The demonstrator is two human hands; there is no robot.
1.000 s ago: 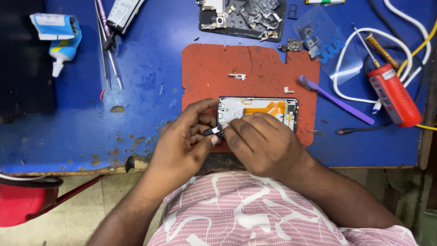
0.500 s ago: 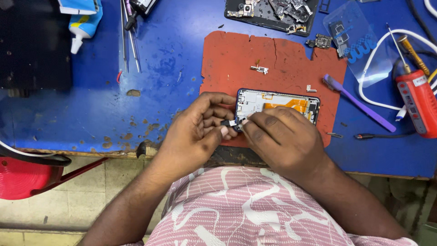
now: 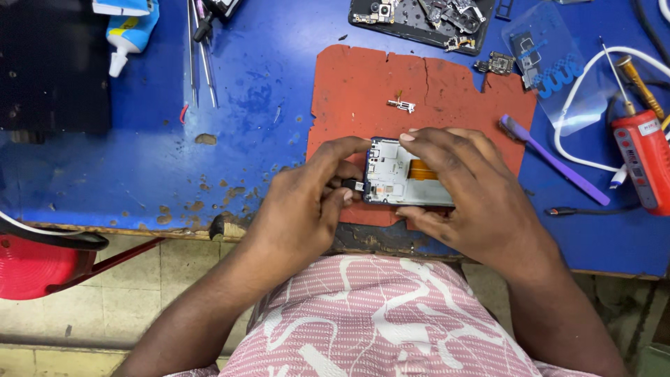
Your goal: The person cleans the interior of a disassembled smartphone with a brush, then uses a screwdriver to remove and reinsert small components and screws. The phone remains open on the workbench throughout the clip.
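Observation:
An opened phone frame (image 3: 392,174) with a silver inside and an orange flex strip lies on a red mat (image 3: 363,91) at the front of the blue workbench. My right hand (image 3: 466,192) lies over its right part and grips it by the top and bottom edges. My left hand (image 3: 307,206) pinches a small dark part (image 3: 354,186) at the frame's left end, thumb and fingers closed on it. A small white metal piece (image 3: 401,105) rests on the mat above the phone.
A purple pry tool (image 3: 551,159), a red tool with a white cable (image 3: 642,164) and a clear film (image 3: 551,66) lie to the right. Dismantled phone parts (image 3: 419,17) sit at the back. Tweezers (image 3: 199,56) and a glue tube (image 3: 129,35) lie at back left. A red stool (image 3: 31,269) stands below left.
My right hand has spread over the phone frame and now holds its edges. My left hand has brought the small part against the frame's left end. The view has come closer.

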